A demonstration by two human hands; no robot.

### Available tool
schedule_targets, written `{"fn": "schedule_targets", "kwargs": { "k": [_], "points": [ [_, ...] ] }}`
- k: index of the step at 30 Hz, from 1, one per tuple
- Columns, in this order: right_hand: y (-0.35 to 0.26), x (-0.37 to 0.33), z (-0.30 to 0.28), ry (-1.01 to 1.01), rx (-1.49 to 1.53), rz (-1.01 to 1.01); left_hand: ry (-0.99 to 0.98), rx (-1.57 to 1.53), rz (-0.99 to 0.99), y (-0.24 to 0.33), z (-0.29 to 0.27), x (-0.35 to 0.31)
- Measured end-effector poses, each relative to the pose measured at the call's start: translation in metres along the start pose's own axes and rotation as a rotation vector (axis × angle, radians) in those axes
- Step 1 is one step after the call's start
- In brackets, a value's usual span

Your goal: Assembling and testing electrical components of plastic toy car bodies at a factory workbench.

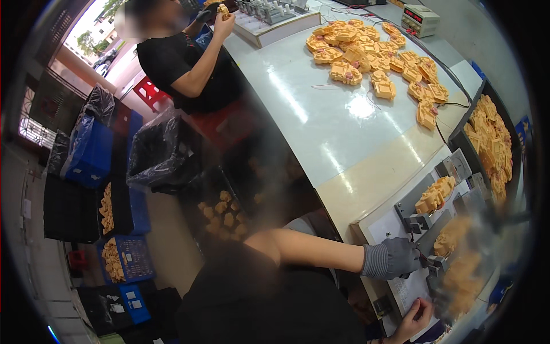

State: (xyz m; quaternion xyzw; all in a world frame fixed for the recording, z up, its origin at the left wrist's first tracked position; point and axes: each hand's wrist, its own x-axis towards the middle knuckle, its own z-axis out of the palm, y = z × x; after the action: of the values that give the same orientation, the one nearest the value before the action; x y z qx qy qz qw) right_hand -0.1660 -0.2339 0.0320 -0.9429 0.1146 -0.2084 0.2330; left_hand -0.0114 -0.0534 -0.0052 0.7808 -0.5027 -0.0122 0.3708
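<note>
Left hand [395,258] — fingers curled beside clamp [438,265], grip untellable | right hand [417,315] — half-open, seemingly empty, board's [376,234] lower corner | step: likely clamping orange part [444,243] | next: probably steady pressure

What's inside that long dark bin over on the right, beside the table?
The bin holds a heap of orange-yellow molded pieces. Only the upper ones show; they cover those beneath and the bin's floor, so what lies underneath cannot be seen.
</note>
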Motion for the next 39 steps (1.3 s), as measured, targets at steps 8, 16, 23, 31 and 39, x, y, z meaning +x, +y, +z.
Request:
{"fn": "schedule_targets", "kwargs": {
  "k": [8,16,23,31,39],
  "points": [
    [0.004,0.003,0.005,0.073,0.077,-0.027,-0.054,-0.133,-0.033,-0.002,-0.015,0.004],
    [-0.005,0.012,0.008,0.060,-0.050,-0.029,-0.040,-0.122,0.002,-0.004,-0.008,0.001],
    [-0.006,0.012,0.006,0.092,-0.052,-0.092,-0.058,-0.107,0.017,-0.004,-0.010,0.002],
    [0.003,0.008,0.005,0.086,-0.034,-0.119,-0.037,-0.096,0.021,-0.001,-0.013,0.001],
    [0.015,0.003,0.008,0.060,0.026,-0.088,-0.007,-0.109,0.005,-0.002,-0.009,0.000]
  ]
}}
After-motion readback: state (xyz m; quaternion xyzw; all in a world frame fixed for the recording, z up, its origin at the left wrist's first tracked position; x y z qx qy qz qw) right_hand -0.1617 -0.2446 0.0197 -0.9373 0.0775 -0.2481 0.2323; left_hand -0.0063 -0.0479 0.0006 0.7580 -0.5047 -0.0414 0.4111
